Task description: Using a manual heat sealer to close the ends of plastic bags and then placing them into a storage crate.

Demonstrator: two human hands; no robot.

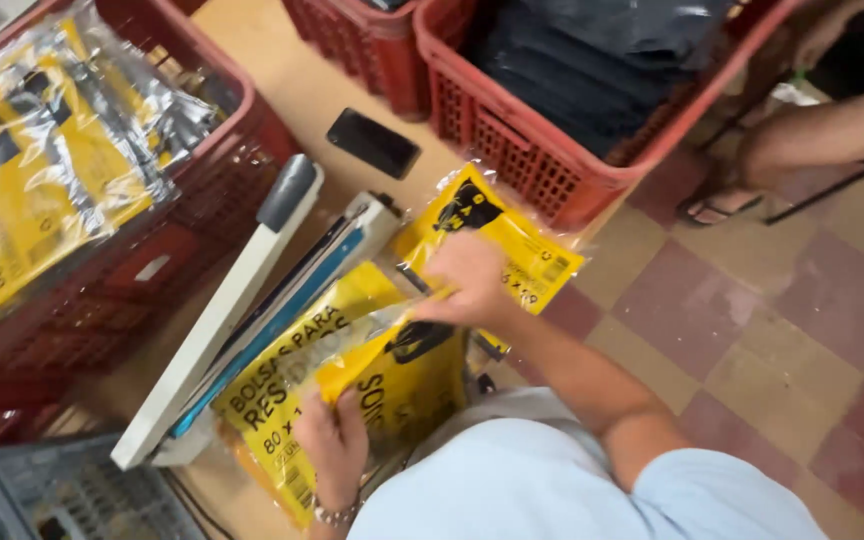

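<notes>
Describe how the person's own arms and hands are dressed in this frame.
Both hands are bare, with no gloves. The left hand has a beaded bracelet at the wrist. The right hand shows no jewellery, and its forearm is uncovered up to a short pale blue sleeve.

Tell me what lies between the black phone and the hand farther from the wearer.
In the head view, the sealer's head and a yellow bag lie between the phone and the right hand.

left hand [332, 445] low with fingers curled in a grip, right hand [467, 280] reaching forward, fingers pinched.
</notes>
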